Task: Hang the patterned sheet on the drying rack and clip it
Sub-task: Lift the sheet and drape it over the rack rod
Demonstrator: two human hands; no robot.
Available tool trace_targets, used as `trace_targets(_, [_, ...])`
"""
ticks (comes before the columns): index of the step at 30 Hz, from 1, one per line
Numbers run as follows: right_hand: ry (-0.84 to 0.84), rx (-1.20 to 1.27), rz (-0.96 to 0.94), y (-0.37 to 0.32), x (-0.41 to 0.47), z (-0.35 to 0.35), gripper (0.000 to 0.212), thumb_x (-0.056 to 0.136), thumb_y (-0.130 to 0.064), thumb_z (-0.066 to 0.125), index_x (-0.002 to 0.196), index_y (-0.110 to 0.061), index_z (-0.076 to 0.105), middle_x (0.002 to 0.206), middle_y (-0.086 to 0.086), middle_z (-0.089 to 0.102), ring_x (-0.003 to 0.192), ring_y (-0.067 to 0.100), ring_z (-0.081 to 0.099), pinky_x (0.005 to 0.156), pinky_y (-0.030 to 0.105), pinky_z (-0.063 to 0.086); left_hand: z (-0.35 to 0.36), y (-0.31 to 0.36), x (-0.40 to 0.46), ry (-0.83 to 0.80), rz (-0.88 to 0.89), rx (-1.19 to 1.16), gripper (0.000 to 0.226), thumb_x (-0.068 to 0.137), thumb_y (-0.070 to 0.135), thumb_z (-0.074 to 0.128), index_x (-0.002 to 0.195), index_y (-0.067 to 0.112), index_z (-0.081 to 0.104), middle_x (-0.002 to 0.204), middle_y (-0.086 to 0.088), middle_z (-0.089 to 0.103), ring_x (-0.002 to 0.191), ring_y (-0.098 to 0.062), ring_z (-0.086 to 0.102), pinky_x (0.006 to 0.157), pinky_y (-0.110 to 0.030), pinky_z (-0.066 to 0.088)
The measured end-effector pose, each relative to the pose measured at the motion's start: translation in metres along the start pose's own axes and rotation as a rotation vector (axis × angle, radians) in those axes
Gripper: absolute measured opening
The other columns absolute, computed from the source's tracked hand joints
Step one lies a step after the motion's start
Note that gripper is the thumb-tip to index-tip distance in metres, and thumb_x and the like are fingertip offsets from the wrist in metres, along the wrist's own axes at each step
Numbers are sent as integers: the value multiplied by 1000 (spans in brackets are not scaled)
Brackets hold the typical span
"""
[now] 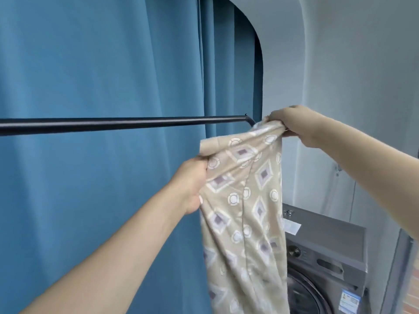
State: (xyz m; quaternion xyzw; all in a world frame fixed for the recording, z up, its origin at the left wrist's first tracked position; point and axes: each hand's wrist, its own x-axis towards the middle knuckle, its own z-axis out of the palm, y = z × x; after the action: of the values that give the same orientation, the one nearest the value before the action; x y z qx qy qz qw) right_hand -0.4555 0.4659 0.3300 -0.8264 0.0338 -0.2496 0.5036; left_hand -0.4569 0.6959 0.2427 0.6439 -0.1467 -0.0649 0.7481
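The patterned sheet (244, 200) is gripped at its upper edge by both hands: the left hand (192, 184) is curled around one bunched fold, and the right hand (292, 123) is closed on another, higher and beside the rack's bar (122, 124). The sheet's lower part is cut off by the frame. Below the right hand, a washing machine (328, 268) is partly hidden by the sheet.

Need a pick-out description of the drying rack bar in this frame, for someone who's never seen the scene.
Start at the big blue curtain filling the left side. The drying rack bar is the thin black rod running horizontally across it, bending down at its right end beside the patterned sheet. It is the only dark straight line there.
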Motion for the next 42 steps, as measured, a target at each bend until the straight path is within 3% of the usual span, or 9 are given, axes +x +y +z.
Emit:
trace_targets(5, [-601, 577, 122, 27, -29, 30, 28, 63, -16, 55, 85, -1, 65, 80, 12, 62, 73, 26, 64, 69, 29, 53, -31, 36, 9, 290, 441, 633, 24, 94, 27, 44, 96, 19, 66, 93, 0, 70, 89, -26, 64, 77, -38, 52])
trace_targets(8, [-789, 554, 226, 33, -35, 51, 50, 73, -34, 63, 113, -4, 65, 108, 17, 65, 99, 32, 64, 87, 39, 53, -44, 53, 4, 461, 604, 945, 30, 102, 30, 37, 84, 13, 54, 79, 2, 56, 79, -25, 51, 62, -34, 32])
trace_targets(13, [-1204, 233, 173, 13, -43, 62, 37, 52, -33, 92, 80, -14, 77, 80, 5, 73, 75, 17, 71, 72, 27, 56, -60, 53, -2, 507, 761, 1135, 37, 101, 31, 39, 67, 17, 35, 62, 2, 45, 72, -29, 44, 57, -37, 27])
trace_targets(15, [-1129, 239, 103, 0, -42, 69, 6, 63, -7, 77, 65, -11, 73, 67, 5, 71, 60, 15, 69, 60, 21, 55, -63, 56, -8, 463, 742, 1109, 39, 98, 31, 44, 63, 16, 34, 55, 3, 40, 62, -23, 44, 52, -35, 27])
trace_targets(18, [-871, 416, -4, -15, -30, 76, 11, 74, 0, 63, 75, -6, 72, 76, 12, 72, 66, 22, 71, 64, 28, 58, -66, 63, -25, 247, 446, 945, 47, 88, 50, 57, 60, 16, 40, 48, 7, 41, 48, -13, 43, 48, -28, 30])
trace_targets(23, [-485, 540, -155, -42, -16, 93, 18, 89, 2, 58, 77, -12, 58, 68, 5, 66, 59, 16, 65, 61, 29, 56, -78, 43, -58, -335, -229, 623, 16, 85, 23, 71, 93, 9, 74, 95, -11, 75, 85, -26, 72, 79, -38, 59])
trace_targets(29, [219, -458, -689, -47, 7, 81, 37, 93, -49, 50, 82, -15, 40, 67, 0, 51, 63, 24, 47, 58, 36, 38, -69, 24, -58, -27, -44, -129, 37, 99, 33, 51, 118, 5, 65, 104, -14, 73, 87, -27, 71, 74, -38, 60])
trace_targets(36, [500, -846, -710, -66, 35, 81, 61, 99, -57, 20, 78, -15, 59, 73, 7, 61, 69, 31, 56, 58, 34, 40, -63, 34, -80, -682, -360, 311, 35, 83, 15, 65, 117, 7, 66, 125, -19, 60, 112, -34, 58, 106, -47, 42])
trace_targets(42, [397, -684, -166, -61, 69, 70, 58, 99, -44, 23, 121, -4, 58, 122, 22, 57, 112, 40, 52, 95, 45, 44, -47, 54, -77, -186, -140, 301, 23, 100, 15, 49, 111, 2, 65, 114, -20, 68, 100, -34, 66, 97, -49, 50])
